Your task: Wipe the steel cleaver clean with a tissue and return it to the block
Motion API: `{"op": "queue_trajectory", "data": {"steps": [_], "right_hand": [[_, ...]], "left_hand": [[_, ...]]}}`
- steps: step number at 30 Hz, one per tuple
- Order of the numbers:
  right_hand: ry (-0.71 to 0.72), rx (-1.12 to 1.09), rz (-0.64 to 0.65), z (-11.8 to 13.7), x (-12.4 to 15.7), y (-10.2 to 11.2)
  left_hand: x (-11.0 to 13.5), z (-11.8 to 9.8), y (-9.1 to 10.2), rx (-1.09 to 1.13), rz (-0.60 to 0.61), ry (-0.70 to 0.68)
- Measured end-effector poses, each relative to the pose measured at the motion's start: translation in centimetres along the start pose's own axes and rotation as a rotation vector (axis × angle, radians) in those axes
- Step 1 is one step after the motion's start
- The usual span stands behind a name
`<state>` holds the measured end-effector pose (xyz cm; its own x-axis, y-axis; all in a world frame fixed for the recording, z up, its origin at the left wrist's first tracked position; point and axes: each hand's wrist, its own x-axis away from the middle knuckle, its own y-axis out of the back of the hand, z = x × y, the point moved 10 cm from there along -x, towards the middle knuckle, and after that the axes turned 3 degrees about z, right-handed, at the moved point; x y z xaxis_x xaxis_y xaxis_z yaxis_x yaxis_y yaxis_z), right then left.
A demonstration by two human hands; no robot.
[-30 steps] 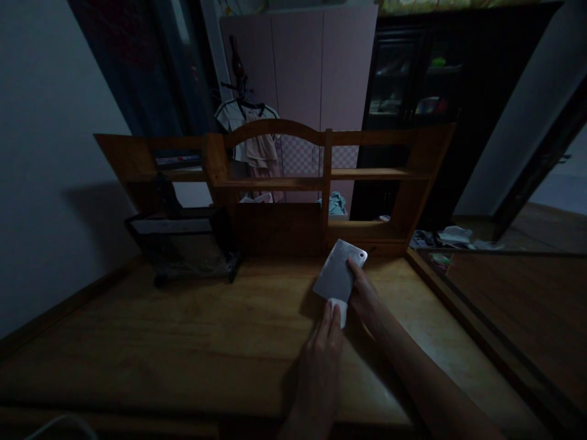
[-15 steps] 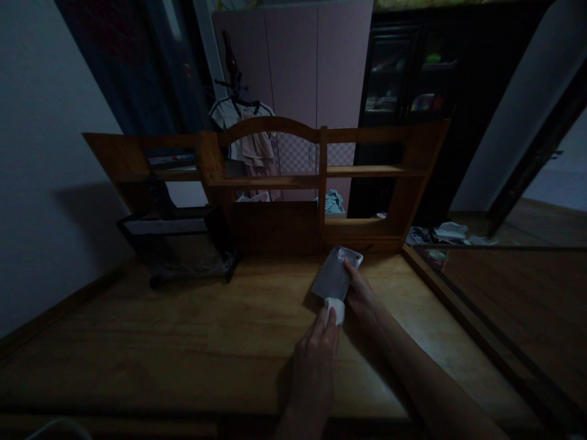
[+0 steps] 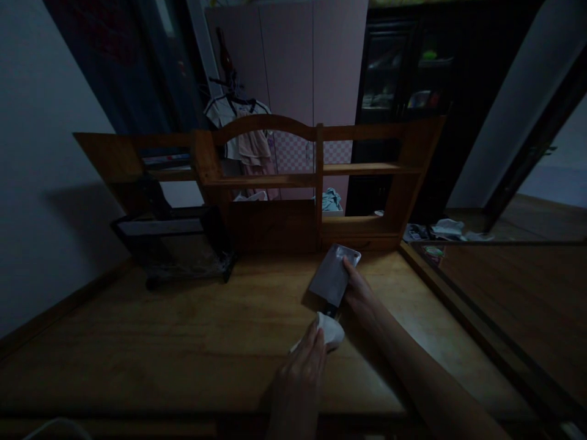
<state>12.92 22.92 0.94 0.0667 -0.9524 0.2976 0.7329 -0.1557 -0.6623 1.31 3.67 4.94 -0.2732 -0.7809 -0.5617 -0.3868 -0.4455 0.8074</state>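
Note:
A cleaver [image 3: 330,276] with a wide grey blade and a small hole in its far corner is held tilted above the wooden desk. My right hand [image 3: 360,292] grips the blade along its right side, thumb lying on the flat face. Part of a black handle [image 3: 330,310] shows at the near end. Just below it my left hand [image 3: 302,360] is closed on a white cloth or tissue [image 3: 334,333], fingers pressed together. The cloth hides the lower end of the handle, so I cannot tell whether they touch.
A wooden shelf unit [image 3: 275,181] lines the desk's back edge. On the left of the desk [image 3: 183,330] stands a black rack-like holder [image 3: 177,244]. Beyond are hanging clothes [image 3: 241,125], a pink wardrobe [image 3: 293,73] and a dark cabinet [image 3: 389,67]. The room is dim.
My left hand has moved down and left with the white cloth, baring part of the black handle. My right hand still holds the blade in nearly the same place.

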Motion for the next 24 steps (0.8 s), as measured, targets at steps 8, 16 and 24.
{"op": "queue_trajectory", "data": {"steps": [8, 16, 24], "right_hand": [[0.039, -0.02, 0.017, 0.3, 0.1, -0.3], [0.008, -0.049, 0.047, -0.3, 0.4, -0.8], [-0.054, -0.148, 0.14, 0.3, 1.6, -2.4]], "left_hand": [[3.5, 0.3, 2.6, -0.092, -0.046, -0.126], [4.1, 0.9, 3.0, -0.116, -0.066, -0.155], [3.2, 0.9, 3.9, -0.045, -0.113, -0.128]]}}
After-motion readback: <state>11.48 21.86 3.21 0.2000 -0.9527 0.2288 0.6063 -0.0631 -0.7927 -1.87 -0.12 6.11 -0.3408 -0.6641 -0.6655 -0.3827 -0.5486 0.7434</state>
